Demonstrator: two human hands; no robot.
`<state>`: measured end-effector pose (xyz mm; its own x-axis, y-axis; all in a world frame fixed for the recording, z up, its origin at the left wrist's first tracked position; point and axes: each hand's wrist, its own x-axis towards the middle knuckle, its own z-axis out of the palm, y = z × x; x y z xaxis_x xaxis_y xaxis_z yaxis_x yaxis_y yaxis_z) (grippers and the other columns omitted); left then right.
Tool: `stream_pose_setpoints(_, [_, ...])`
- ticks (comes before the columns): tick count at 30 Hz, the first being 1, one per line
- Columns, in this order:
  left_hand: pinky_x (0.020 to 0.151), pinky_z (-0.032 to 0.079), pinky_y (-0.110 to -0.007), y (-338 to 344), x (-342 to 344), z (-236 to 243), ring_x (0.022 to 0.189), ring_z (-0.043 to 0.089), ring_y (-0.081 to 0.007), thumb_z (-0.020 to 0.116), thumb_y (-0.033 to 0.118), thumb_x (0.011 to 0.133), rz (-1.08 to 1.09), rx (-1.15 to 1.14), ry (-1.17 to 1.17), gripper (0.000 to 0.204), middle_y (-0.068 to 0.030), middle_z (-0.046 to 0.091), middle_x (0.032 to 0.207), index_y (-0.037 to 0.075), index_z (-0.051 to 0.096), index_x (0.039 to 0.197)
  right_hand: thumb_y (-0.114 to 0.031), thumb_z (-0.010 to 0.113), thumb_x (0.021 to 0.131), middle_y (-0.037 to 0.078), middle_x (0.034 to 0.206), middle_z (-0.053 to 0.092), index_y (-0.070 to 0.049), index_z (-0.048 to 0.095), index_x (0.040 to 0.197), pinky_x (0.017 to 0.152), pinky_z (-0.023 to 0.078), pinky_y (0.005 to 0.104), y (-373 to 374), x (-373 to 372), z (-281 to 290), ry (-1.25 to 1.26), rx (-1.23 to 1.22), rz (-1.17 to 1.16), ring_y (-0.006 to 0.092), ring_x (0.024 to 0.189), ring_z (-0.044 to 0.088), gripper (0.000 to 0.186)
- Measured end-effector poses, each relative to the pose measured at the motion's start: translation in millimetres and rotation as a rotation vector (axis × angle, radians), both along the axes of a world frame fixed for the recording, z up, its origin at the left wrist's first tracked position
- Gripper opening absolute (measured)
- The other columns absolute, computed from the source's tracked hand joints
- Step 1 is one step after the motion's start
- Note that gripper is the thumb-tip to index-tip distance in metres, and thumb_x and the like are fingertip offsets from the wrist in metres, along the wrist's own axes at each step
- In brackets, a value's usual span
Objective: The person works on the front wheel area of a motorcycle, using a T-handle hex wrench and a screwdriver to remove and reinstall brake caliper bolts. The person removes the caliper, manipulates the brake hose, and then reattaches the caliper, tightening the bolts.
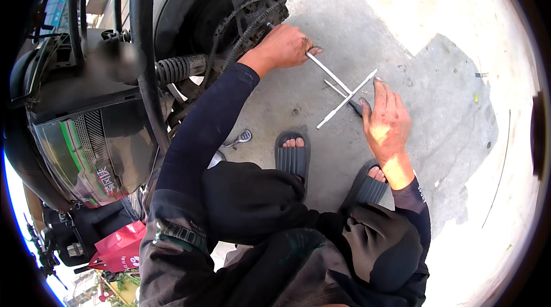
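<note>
My left hand (284, 45) is closed round the shaft of a silver T-handled wrench (334, 112), whose upper end points into the dark hub area (248, 24) of a vehicle wheel (189, 17). The crossbar angles across toward my right side. My right hand (385, 120) is beside that crossbar, fingers extended and thumb apart, holding nothing; whether a fingertip touches the bar I cannot tell. A black-handled tool (356, 109) shows on the ground behind the wrench, partly hidden by it.
The dark two-wheeler (92, 152) fills the left side, with a coiled shock absorber (178, 68) and black tubes. A small metal tool (241, 138) lies on the grey pavement (442, 123) near my sandalled feet (293, 157). A red bag (117, 246) shows at lower left.
</note>
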<state>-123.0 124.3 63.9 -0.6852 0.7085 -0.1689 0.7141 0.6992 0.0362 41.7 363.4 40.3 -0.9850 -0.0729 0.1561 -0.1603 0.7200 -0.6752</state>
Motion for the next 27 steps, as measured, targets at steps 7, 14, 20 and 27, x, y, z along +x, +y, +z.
stream_pose_setpoints(7, [0.058, 0.05, -0.046, 9.6, -3.3, -1.8, 0.061, 0.06, -0.0386, 0.062, 0.041, 0.094, 0.016, 0.041, -0.018, 0.044, -0.0173, 0.063, 0.064, 0.005, 0.071, 0.07, -0.038, 0.06, 0.097, 0.015, 0.062, 0.063, 0.001, 0.066, 0.088, 0.06, 0.051, 0.037, -2.9, -14.9, -22.4, -0.323, -0.426, -0.037, 0.0274, 0.063, 0.067, 0.04])
stream_pose_setpoints(14, [0.059, 0.05, -0.046, 1.9, 1.3, -2.5, 0.061, 0.06, -0.0391, 0.062, 0.041, 0.095, 0.032, 0.032, 0.017, 0.044, -0.017, 0.062, 0.064, 0.005, 0.07, 0.07, -0.028, 0.056, 0.096, 0.01, 0.112, 0.068, -0.01, 0.064, 0.119, 0.097, 0.045, 0.0434, 18.8, -13.0, 42.3, 0.241, 0.591, 0.008, 0.025, 0.106, 0.064, 0.03])
stream_pose_setpoints(20, [0.065, 0.051, -0.044, 1.9, 2.7, -2.2, 0.07, 0.065, -0.0317, 0.063, 0.036, 0.094, 0.041, -0.077, 0.021, 0.035, -0.012, 0.068, 0.071, 0.007, 0.072, 0.077, -0.019, 0.063, 0.083, 0.009, 0.11, 0.066, -0.01, 0.063, 0.11, 0.097, 0.045, 0.0367, -0.9, -48.2, 31.5, 0.587, 1.047, 0.504, 0.0214, 0.108, 0.062, 0.028])
stream_pose_setpoints(27, [0.112, 0.038, -0.051, 12.9, 133.0, -0.4, 0.142, 0.032, -0.0428, 0.09, 0.033, 0.068, 0.334, 0.496, -0.103, 0.1, -0.0268, 0.022, 0.155, 0.001, 0.033, 0.143, -0.016, 0.065, 0.082, -0.001, 0.067, 0.062, -0.008, 0.061, 0.084, 0.057, 0.05, 0.0281, -5.5, -74.6, 33.2, 0.453, 0.902, 0.749, 0.0153, 0.068, 0.066, 0.009])
